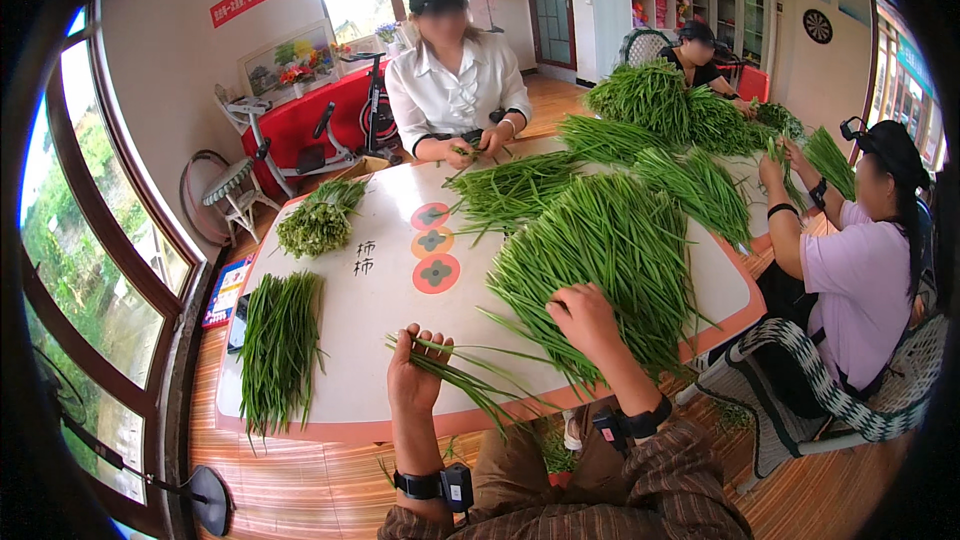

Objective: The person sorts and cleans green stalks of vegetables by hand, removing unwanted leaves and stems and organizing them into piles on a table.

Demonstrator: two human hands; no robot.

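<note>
My left hand (416,368) is closed around a small bunch of garlic chives (468,386), whose long green stalks fan out to the right over the table's front edge. Over the near left side of a big heap of garlic chives (600,250) is my right hand (583,320). Its fingers are bent and pressed together at the stalks; what is between the fingertips is too small to make out. A neat bundle of garlic chives (278,345) lies at the table's left edge. Farther back sits another bundle (322,215), its pale ends toward me.
The white table (390,325) has an orange rim and painted round fruits. Across it a person in a white shirt (460,90) handles stalks; at the right a person in pink (855,250) holds some. More chive piles (640,105) cover the far end. A woven chair (800,380) stands right.
</note>
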